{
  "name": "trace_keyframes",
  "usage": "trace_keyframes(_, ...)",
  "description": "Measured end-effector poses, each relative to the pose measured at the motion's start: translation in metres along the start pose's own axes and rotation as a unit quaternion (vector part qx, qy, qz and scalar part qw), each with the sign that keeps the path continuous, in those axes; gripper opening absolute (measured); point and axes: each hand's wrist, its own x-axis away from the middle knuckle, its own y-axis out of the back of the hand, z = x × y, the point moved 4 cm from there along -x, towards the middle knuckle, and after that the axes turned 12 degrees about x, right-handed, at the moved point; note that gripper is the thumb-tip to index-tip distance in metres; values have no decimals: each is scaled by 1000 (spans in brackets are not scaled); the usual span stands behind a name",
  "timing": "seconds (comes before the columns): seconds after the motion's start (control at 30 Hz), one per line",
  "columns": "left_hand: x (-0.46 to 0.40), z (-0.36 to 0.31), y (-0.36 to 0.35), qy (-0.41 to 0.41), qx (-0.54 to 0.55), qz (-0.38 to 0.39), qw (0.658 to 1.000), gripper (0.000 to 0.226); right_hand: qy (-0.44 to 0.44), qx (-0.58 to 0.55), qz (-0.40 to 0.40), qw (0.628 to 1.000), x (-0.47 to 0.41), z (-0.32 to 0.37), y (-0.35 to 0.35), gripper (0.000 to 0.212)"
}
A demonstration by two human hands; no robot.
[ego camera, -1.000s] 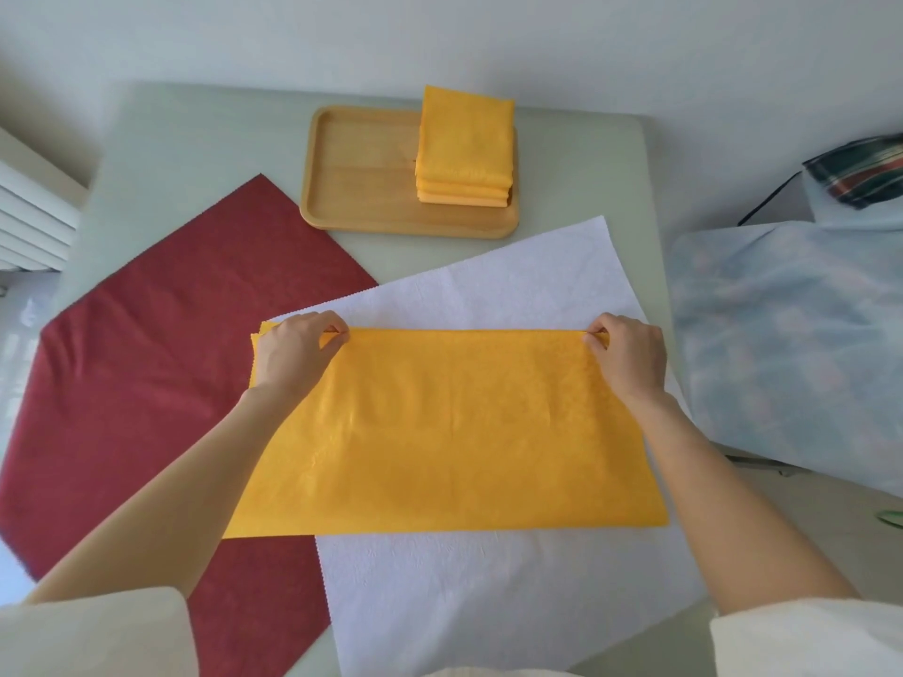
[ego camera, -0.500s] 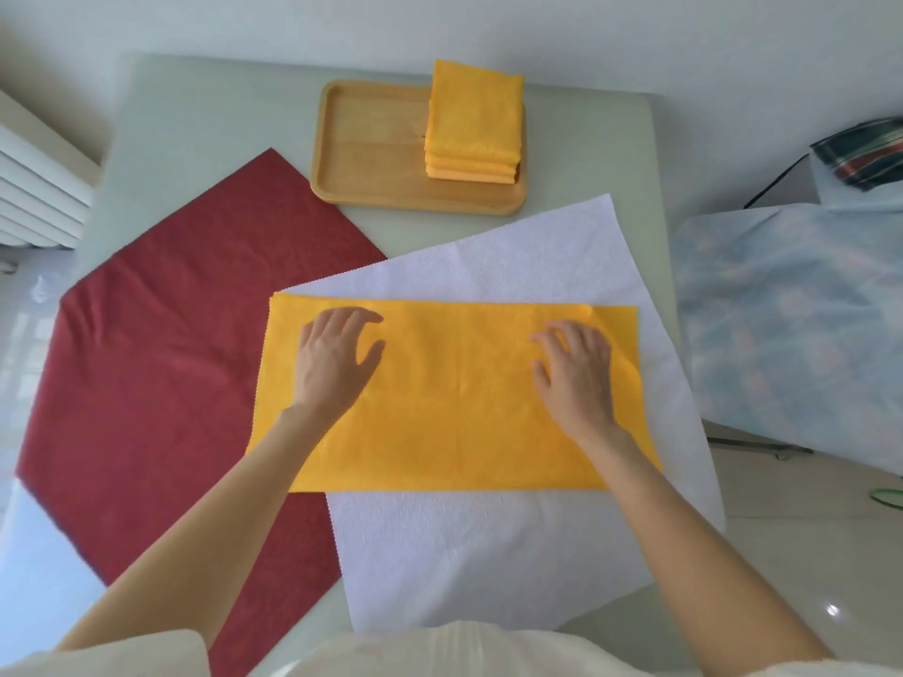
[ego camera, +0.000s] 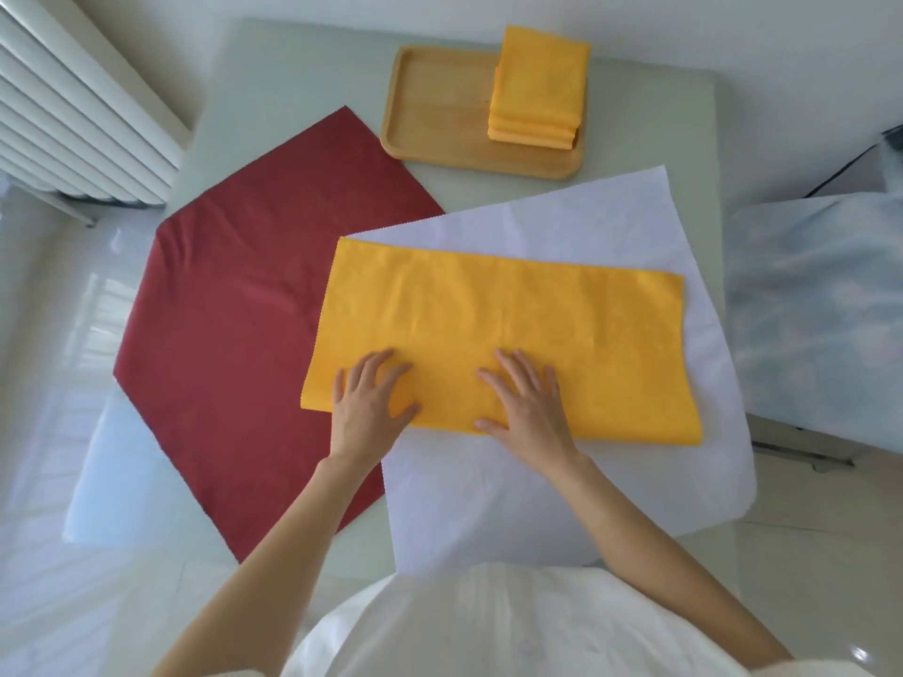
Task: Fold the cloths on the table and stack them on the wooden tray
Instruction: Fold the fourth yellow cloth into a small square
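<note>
So both hands are lying flat on one yellow cloth (ego camera: 503, 329) sitting in the middle of the frame, folded into a long rectangle. The left hand (ego camera: 364, 410) is pressing down on its lower left part with fingers spread and straight, nothing pinched. The right hand (ego camera: 530, 408) is doing the same just beside it, palm down near the lower edge, fingers apart and straight, not gripping anything either.

That yellow cloth is lying mostly on top of one white cloth (ego camera: 562, 486), which is spreading out flat toward the lower right, and its left end is overlapping one dark red cloth (ego camera: 234, 344) that's lying open at the left of the frame. So three loose cloths on the table (ego camera: 293, 80).

Up at the top, one wooden tray (ego camera: 440, 124) is sitting on the table, well apart from the hands. On its right side there's one stack of folded yellow cloths (ego camera: 537, 85), looking like about four layers, though I can't count them for sure.

A white radiator (ego camera: 73, 105) is showing in the upper left corner.
</note>
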Motion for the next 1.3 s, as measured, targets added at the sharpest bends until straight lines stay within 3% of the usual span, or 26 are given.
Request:
trace_keyframes(0.13,14,39,25,130,8,-63,989,62,-1,6,11,1000,1,0,-2,70)
trace_keyframes(0.37,18,61,50,253,149,-59,954,72,-43,48,12,998,2,-3,-4,78)
trace_keyframes(0.47,17,66,53,279,177,-47,943,65,-45,54,27,997,1,-5,-5,80)
trace_keyframes(0.57,21,62,63,282,197,-86,935,47,-41,61,40,997,1,-5,-4,81)
trace_keyframes(0.7,20,25,87,195,240,-181,934,27,-45,8,57,997,-3,-5,-2,75)
trace_keyframes(0.77,12,-10,91,126,282,-185,933,21,-69,-78,9,994,-2,-12,11,65)
trace_keyframes(0.9,-12,-86,68,38,358,-108,926,22,-162,-207,-124,957,21,-41,47,35)
trace_keyframes(1.0,-25,-141,29,1,328,-28,944,25,-227,-277,-159,920,47,-63,67,27)
trace_keyframes(1.17,-23,-180,-55,-63,238,162,956,32,-351,-360,-53,863,66,-91,60,41)
trace_keyframes(1.3,-12,-156,-73,-136,114,161,971,46,-379,-283,11,881,61,-101,46,47)
